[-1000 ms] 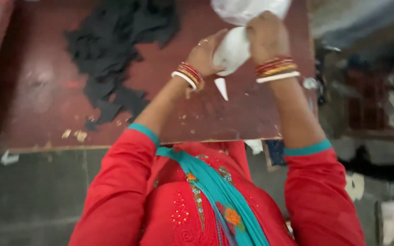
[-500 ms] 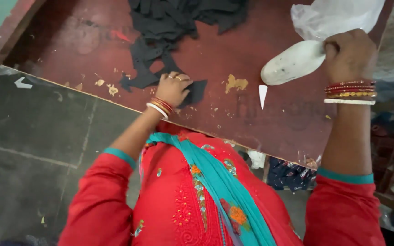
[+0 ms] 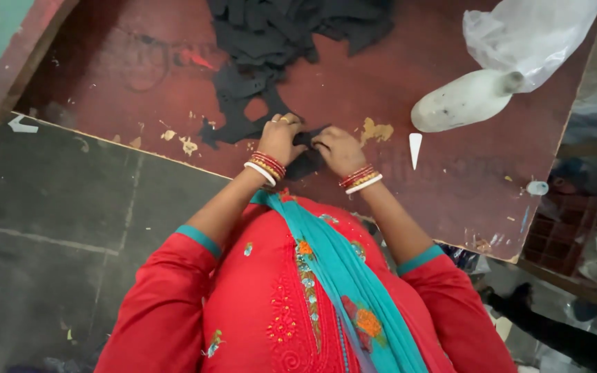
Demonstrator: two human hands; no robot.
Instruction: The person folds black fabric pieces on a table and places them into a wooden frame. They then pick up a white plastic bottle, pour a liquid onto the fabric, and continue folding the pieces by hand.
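Head view, looking down over a red tunic (image 3: 271,304) with a teal scarf (image 3: 340,276).

Left hand (image 3: 281,138): on the table, fingers curled down onto a piece of black cloth (image 3: 305,162); red, gold and white bangles at the wrist. Grip closed on the cloth's left part.

Right hand (image 3: 336,148): just beside the left, fingertips pinching the same black piece at its upper edge; matching bangles at the wrist. Grip closed on the cloth.

Black cloth piece: flat on the table near the front edge, between and partly under both hands, close to the body.

Pile of black cloth scraps (image 3: 278,34): at the far side of the table, with a trail of cut pieces running down to just left of the left hand.

Table (image 3: 450,200): worn dark-red top, chipped in pale patches, one patch just right of the right hand.

White bottle (image 3: 461,103): lying on its side, right of the hands and well apart from them, neck pointing toward a clear plastic bag (image 3: 533,34) at the far right corner.

Small white pointed piece (image 3: 415,148): on the table below the bottle.

Small round cap (image 3: 537,187): near the table's right edge.

Dark floor (image 3: 50,228): left of the table.
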